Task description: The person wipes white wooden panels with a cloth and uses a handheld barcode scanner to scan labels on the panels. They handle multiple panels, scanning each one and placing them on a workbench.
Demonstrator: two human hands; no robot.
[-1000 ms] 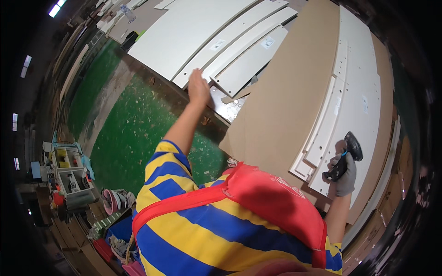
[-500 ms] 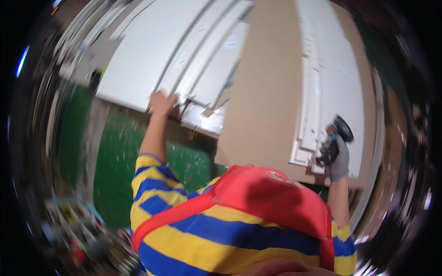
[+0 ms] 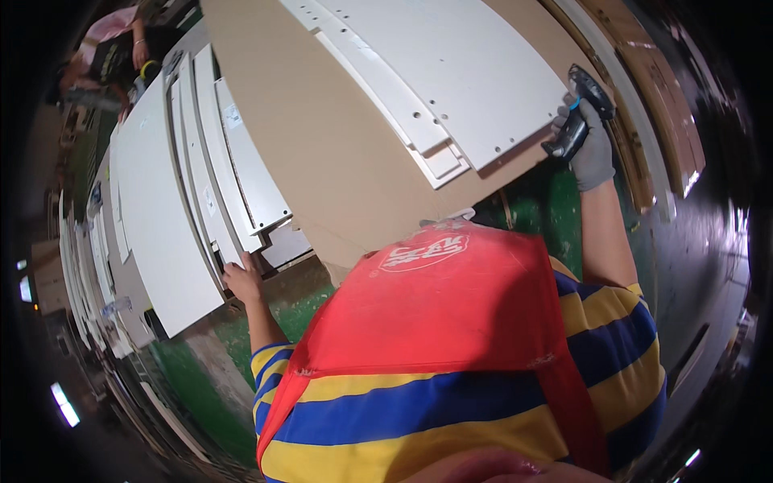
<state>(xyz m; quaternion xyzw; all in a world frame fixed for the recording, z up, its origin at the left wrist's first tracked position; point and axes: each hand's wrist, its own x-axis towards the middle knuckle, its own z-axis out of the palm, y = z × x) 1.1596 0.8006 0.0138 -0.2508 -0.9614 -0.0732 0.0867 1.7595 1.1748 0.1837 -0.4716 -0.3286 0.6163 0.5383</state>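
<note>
My bare left hand [image 3: 243, 280] is at the near end of a narrow white panel [image 3: 211, 193], its fingers closed around the end edge. More narrow white panels lie beside it, next to a wide white panel [image 3: 157, 217]. My right hand [image 3: 594, 153], in a grey glove, grips a black handheld barcode scanner [image 3: 573, 133] by its handle. The scanner is over the near right corner of a large white drilled panel [image 3: 451, 72]. Narrower drilled panels [image 3: 403, 105] lie along that panel's left side.
Brown cardboard [image 3: 282, 137] lies between and under the panel stacks. At the far left, another person [image 3: 121, 48] leans over the panels. Long brown boards [image 3: 656, 105] stand along the right. The green floor [image 3: 189, 394] shows scuffs below the panels.
The view has swung, and the panels now appear slanted, with the other person in sight. My right hand has moved the scanner outward to the panel's corner. My left hand stays at the panel ends.
</note>
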